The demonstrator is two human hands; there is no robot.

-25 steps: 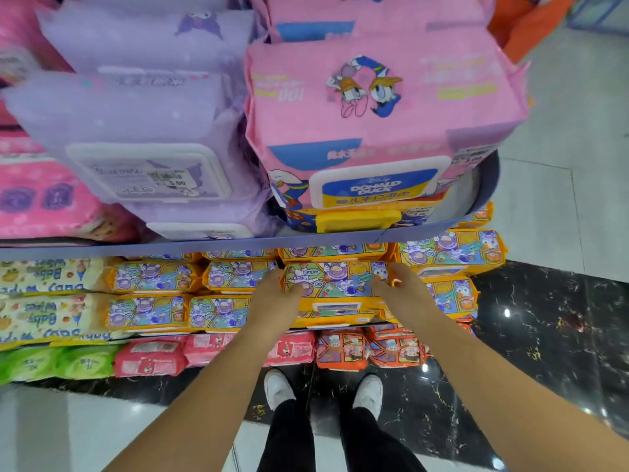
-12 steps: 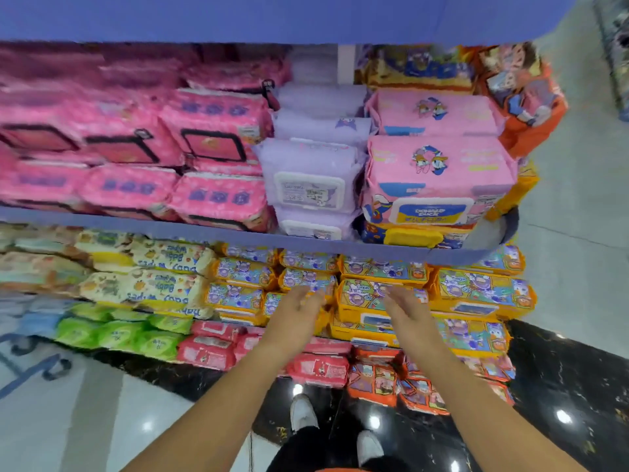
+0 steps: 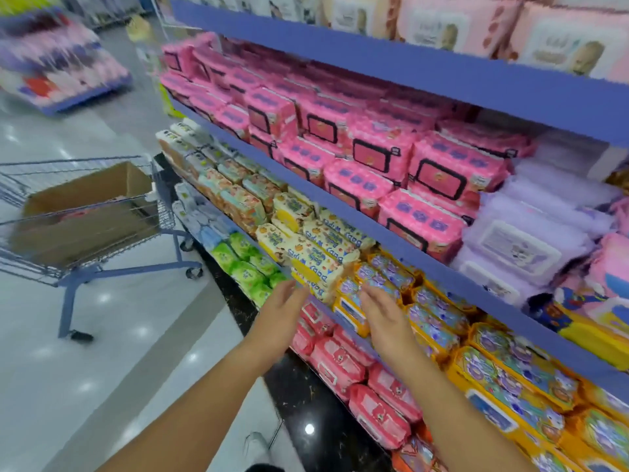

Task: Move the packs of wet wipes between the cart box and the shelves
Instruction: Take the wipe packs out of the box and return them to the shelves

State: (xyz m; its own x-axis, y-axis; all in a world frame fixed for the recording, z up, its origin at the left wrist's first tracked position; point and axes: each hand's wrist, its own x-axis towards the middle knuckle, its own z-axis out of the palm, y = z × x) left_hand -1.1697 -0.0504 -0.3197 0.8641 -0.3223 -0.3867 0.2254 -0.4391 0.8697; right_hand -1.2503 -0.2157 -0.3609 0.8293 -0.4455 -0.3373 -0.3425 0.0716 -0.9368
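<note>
Blue shelves (image 3: 408, 68), glossy floor (image 3: 102, 369) | cardboard box (image 3: 92, 189) in wire cart (image 3: 69, 301) | orange wet-wipe packs (image 3: 439, 318) stacked flat | left hand (image 3: 279, 318), right hand (image 3: 384, 321): fingers straight, empty

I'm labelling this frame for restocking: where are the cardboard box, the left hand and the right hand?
cardboard box (image 3: 95, 187): head view, inner back wall.
left hand (image 3: 280, 316): head view, middle of the hand.
right hand (image 3: 386, 321): head view, middle of the hand.

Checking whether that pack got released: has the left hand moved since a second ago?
Yes. The left hand has left the orange packs and shifted left, toward the yellow Baby Wipes packs.
</note>
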